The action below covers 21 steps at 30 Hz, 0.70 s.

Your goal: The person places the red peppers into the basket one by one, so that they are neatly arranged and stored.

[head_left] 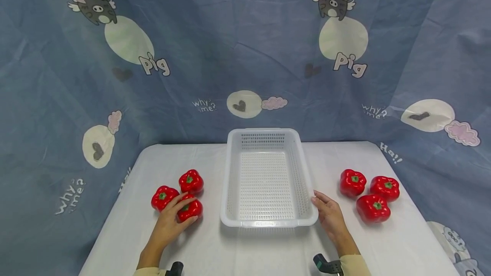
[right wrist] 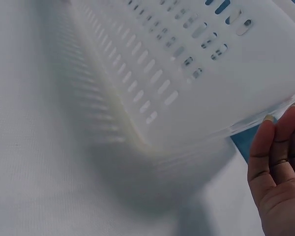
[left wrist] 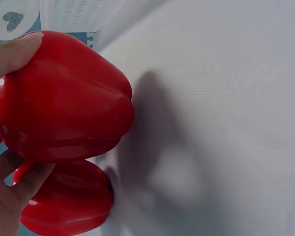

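My left hand (head_left: 168,224) holds a glossy red bell pepper (head_left: 190,211) with a green stem. In the left wrist view the thumb lies along one side of this pepper (left wrist: 69,98) and the other fingers along the opposite side, with a second pepper (left wrist: 71,196) just behind. Two more red peppers, one to the left (head_left: 163,196) and one behind (head_left: 191,181), sit close to that hand. My right hand (head_left: 330,217) grips the rim of a white plastic basket (head_left: 307,173) near its front right corner. Fingertips (right wrist: 268,118) meet the rim in the right wrist view.
The basket, with slotted walls and a perforated bottom, stands mid-table with nothing inside. To its right are three more red peppers, left (head_left: 352,183), rear right (head_left: 386,188) and front (head_left: 373,209). A blue printed curtain (head_left: 268,71) hangs behind the white table (head_left: 264,250).
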{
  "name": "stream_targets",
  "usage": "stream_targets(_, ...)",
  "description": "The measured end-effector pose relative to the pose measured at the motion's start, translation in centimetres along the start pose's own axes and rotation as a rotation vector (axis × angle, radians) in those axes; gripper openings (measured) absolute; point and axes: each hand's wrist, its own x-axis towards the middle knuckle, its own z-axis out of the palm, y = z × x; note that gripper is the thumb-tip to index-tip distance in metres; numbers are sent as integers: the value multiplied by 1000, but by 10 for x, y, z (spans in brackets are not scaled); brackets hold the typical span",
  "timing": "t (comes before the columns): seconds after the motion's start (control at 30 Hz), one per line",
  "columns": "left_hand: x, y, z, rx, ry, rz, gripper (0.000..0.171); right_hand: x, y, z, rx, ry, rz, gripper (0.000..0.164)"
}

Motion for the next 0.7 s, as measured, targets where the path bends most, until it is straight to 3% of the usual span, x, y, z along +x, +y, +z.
stream_targets(0.3,3,11,-10,-24,33,33,70,3,-4,-3,-90,-33,3,50)
stream_targets(0.5,7,18,-17,-2,55,82,69,10,-8,-6,-151,-54,37,46)
stream_targets(0.7,14,28,-24,-5,84,150,68,18,-16,-9,-182,-89,38,32)
